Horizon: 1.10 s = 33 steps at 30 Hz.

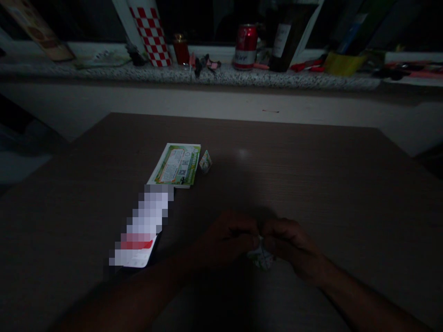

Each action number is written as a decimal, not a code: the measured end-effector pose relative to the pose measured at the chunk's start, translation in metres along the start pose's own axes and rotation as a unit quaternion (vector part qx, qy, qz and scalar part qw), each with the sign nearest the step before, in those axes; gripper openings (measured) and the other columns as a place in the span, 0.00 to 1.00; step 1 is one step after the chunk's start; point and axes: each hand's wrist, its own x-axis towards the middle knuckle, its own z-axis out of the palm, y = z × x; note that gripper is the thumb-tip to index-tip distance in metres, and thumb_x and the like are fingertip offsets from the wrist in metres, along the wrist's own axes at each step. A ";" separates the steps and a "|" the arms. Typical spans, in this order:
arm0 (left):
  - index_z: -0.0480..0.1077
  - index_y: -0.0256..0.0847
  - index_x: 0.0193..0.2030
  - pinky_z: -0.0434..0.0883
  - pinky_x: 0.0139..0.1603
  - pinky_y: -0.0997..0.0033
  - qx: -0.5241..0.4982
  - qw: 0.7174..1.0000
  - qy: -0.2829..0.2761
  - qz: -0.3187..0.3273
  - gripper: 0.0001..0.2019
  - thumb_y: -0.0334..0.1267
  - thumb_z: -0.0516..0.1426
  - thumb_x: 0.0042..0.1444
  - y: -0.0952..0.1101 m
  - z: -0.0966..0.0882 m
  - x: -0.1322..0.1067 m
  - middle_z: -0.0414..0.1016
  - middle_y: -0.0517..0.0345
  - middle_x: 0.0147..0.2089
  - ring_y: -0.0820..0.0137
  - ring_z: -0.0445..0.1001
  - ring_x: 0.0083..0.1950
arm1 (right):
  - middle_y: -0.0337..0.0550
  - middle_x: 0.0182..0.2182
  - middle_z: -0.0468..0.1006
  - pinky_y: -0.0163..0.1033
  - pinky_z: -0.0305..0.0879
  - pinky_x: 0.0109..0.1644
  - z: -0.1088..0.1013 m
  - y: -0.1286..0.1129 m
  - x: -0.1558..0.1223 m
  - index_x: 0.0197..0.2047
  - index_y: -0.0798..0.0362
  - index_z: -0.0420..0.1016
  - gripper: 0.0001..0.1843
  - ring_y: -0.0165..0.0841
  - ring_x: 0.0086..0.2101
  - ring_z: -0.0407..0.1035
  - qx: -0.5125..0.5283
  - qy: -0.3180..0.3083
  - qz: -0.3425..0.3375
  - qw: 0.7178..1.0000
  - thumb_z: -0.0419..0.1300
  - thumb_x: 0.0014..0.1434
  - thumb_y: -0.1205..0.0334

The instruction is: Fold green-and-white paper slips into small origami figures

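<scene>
Between my two hands is a small piece of folded paper (262, 259), white with green print and crease lines. Thumb and fingers of my left hand (230, 237) pinch its upper edge from the left. From the right, my right hand (294, 244) pinches the same edge, its fingertips close to those of the left. The fingers cover the top of the paper, and the dim light hides finer folds. Farther off on the table stands another small folded paper piece (206, 162), beside a stack of green printed sheets (176, 166).
A lit phone (145, 230), its screen blurred, lies left of my hands on the brown table (311, 175). Behind the table, the stone windowsill (214, 79) holds a red can (246, 48), a checkered tube (151, 34), a dark bottle (282, 44) and a yellow container (342, 63).
</scene>
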 end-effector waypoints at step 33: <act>0.61 0.37 0.23 0.54 0.26 0.76 0.164 0.985 0.046 0.016 0.14 0.37 0.52 0.59 -0.007 -0.004 0.001 0.57 0.65 0.23 0.76 0.57 0.25 | 0.35 0.20 0.65 0.31 0.55 0.23 0.002 -0.006 0.002 0.29 0.54 0.69 0.11 0.26 0.21 0.59 -0.313 0.113 -0.088 0.939 0.55 0.62 0.61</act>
